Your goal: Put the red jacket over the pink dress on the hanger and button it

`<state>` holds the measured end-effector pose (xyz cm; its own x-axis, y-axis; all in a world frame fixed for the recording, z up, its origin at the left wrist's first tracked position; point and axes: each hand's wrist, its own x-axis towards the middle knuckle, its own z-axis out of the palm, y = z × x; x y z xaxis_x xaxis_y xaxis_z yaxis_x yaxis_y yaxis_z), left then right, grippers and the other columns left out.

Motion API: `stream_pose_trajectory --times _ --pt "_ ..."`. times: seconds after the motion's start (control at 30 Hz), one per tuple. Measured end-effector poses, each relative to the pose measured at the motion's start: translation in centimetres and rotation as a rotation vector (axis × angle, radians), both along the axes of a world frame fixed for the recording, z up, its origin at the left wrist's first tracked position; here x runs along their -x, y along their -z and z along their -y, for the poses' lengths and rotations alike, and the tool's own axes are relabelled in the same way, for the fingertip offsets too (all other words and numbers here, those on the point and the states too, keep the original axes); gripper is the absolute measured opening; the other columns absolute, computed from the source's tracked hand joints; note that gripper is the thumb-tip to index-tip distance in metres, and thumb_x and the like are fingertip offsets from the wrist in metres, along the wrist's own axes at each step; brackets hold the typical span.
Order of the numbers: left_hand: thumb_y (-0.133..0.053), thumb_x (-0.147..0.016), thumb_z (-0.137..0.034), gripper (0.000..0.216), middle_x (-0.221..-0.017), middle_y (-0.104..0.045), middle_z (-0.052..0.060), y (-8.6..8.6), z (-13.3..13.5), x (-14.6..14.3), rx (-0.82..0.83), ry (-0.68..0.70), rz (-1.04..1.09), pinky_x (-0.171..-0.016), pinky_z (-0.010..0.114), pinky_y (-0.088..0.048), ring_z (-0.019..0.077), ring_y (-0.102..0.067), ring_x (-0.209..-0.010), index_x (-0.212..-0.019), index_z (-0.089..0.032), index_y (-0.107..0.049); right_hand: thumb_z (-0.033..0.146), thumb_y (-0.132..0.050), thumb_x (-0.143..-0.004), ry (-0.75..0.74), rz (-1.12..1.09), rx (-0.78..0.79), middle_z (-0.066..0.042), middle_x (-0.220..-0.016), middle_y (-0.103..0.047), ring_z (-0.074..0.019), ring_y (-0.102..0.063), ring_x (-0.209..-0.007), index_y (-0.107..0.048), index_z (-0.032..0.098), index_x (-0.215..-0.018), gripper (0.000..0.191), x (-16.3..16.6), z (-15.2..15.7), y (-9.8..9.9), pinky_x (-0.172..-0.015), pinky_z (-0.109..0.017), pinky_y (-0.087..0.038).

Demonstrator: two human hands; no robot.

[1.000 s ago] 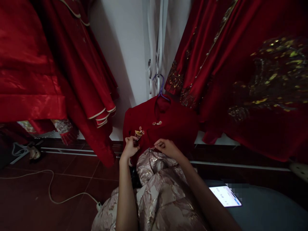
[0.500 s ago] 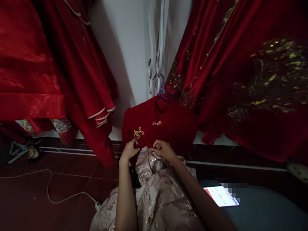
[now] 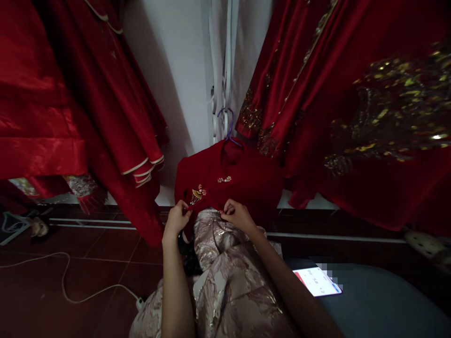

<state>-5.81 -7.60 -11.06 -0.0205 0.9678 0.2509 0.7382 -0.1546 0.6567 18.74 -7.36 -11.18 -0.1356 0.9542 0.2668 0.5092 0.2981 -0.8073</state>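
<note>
A dark red jacket point(image 3: 257, 183) hangs in front of me on a purple hanger point(image 3: 230, 126). Its front carries a gold fan-shaped ornament point(image 3: 196, 195) and a jewelled clasp point(image 3: 224, 179) below the neckline. My left hand point(image 3: 178, 217) pinches the red cloth just under the fan ornament. My right hand point(image 3: 237, 215) is closed with its fingertips at the jacket's lower front edge, by a small shiny piece mostly hidden under the fingers. A pale pink and silver brocade cloth point(image 3: 225, 267) lies beneath both hands and over my lap.
Red garments point(image 3: 116, 94) hang at the left, and red gowns with gold sequins point(image 3: 398, 112) at the right. A lit phone point(image 3: 317, 281) lies on a grey surface point(image 3: 373, 300). A white cable point(image 3: 70, 298) crosses the tiled floor. A low white rail point(image 3: 334, 238) runs behind.
My left hand has moved left, away from my right hand, and now pinches the cloth below the fan ornament. The whole view has shifted slightly.
</note>
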Motion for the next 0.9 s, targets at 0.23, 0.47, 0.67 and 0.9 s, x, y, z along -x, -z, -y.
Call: stream_pose_trajectory --times 0.23,0.47,0.67,0.9 --pt "-0.058 -0.068 -0.023 0.014 -0.064 -0.057 -0.004 -2.9 1.0 -2.2 -0.116 0.088 0.116 -0.057 0.018 -0.039 0.0086 -0.054 -0.056 -0.078 -0.019 -0.049 0.025 -0.062 -0.059 0.035 0.002 0.015 0.002 -0.063 -0.062 -0.012 -0.059 -0.06 -0.049 0.02 -0.066 0.016 0.3 0.1 0.0 -0.057 -0.021 -0.041" --pt "-0.063 -0.063 -0.022 0.013 -0.066 -0.061 -0.001 -0.8 0.3 -3.6 0.197 0.327 0.164 -0.056 0.019 -0.04 0.0097 -0.057 -0.06 -0.073 -0.016 -0.057 0.027 -0.061 -0.058 0.057 0.017 0.032 0.001 -0.062 -0.062 -0.0128 -0.058 -0.06 -0.048 0.02 -0.064 0.016 0.4 0.2 -0.2 -0.054 -0.02 -0.04" --pt "-0.063 -0.065 -0.025 0.014 -0.072 -0.066 0.002 -1.2 0.3 -3.5 0.229 0.374 0.22 -0.063 0.02 -0.045 0.0113 -0.06 -0.067 -0.075 -0.014 -0.065 0.028 -0.062 -0.058 0.044 -0.011 0.04 0.002 -0.063 -0.061 -0.0121 -0.058 -0.061 -0.047 0.019 -0.063 0.018 0.4 0.3 -0.4 -0.054 -0.02 -0.04" --pt "-0.066 -0.064 -0.025 0.017 -0.072 -0.067 0.003 -0.8 0.2 -3.6 0.268 0.423 0.258 -0.065 0.021 -0.046 0.0116 -0.061 -0.069 -0.078 -0.015 -0.067 0.027 -0.065 -0.059 -0.011 -0.09 0.105 0.0 -0.065 -0.063 -0.0118 -0.059 -0.061 -0.051 0.018 -0.066 0.018 0.2 -0.1 0.2 -0.054 -0.021 -0.044"
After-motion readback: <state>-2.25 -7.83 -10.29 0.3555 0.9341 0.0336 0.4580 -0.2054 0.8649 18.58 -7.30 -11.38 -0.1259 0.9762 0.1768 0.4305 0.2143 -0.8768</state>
